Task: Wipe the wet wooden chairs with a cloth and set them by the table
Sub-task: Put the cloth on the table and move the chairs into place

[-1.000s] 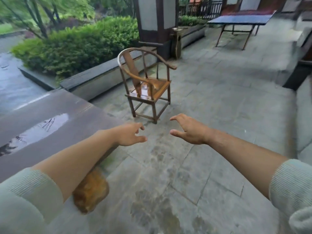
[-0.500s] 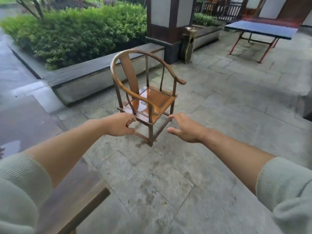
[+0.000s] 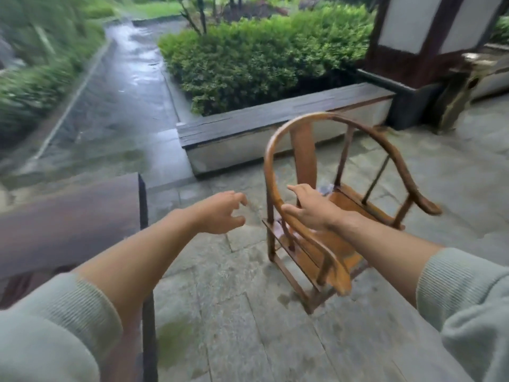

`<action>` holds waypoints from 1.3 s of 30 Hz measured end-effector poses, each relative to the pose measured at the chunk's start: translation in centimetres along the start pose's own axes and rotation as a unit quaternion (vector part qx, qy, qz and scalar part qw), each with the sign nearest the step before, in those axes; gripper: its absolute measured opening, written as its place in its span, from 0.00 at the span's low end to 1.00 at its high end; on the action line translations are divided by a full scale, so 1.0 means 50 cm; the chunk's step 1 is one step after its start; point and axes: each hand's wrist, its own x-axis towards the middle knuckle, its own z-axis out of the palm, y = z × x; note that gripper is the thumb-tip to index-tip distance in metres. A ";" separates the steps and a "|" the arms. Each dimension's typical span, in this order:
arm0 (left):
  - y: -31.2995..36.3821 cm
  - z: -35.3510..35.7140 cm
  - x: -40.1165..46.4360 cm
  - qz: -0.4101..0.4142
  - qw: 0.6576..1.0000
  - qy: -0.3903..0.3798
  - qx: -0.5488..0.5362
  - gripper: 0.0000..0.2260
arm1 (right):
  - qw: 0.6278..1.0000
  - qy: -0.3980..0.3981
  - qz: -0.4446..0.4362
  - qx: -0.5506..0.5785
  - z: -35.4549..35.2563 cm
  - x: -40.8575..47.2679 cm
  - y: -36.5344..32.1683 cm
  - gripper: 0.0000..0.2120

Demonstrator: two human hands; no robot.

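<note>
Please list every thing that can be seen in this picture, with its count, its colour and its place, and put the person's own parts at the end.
wooden chair: one, brown with an orange seat, standing on the paving right of centre.
table: one, dark brown, at the left edge, only a part visible.
paving: grey stone slabs, damp patches, under the chair.
planter wall: one, dark top and pale side, behind the chair.
hedge: green, inside the planter.
path: wet, grey, upper left.
pillar: one, dark frame with white panels, upper right.
left hand: one, fingers loosely curled, holding nothing, left of the chair.
right hand: one, over the chair's near armrest; contact cannot be told.
sleeves: two, pale green, bottom corners.
</note>
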 end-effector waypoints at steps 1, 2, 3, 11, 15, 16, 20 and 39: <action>-0.034 -0.016 0.033 -0.008 1.000 0.000 0.001 0.20 | 1.000 -0.001 0.001 0.006 -0.010 0.069 0.000 0.34; -0.074 -0.029 0.075 -0.013 1.000 0.003 -0.002 0.20 | 1.000 0.000 0.005 0.012 -0.015 0.142 0.002 0.34; -0.134 -0.045 0.135 -0.027 1.000 0.004 0.002 0.20 | 1.000 0.005 0.011 0.016 -0.018 0.244 0.001 0.32; -0.437 -0.101 0.578 0.053 0.999 0.011 -0.004 0.23 | 0.972 0.094 0.197 0.084 -0.006 0.779 0.041 0.41; -0.489 -0.141 0.851 0.177 0.983 -0.038 0.022 0.31 | 0.924 0.123 0.337 0.130 -0.017 0.955 0.089 0.42; -0.490 -0.153 0.919 0.210 0.975 -0.056 0.043 0.35 | 0.910 0.135 0.368 0.137 -0.019 0.983 0.109 0.42; -0.467 -0.196 1.182 0.350 0.925 -0.084 0.122 0.41 | 0.853 0.145 0.462 0.195 -0.034 1.063 0.202 0.37; -0.046 -0.095 1.822 0.860 0.459 -0.053 0.217 0.09 | 0.646 0.255 0.657 0.293 0.007 1.181 0.241 0.18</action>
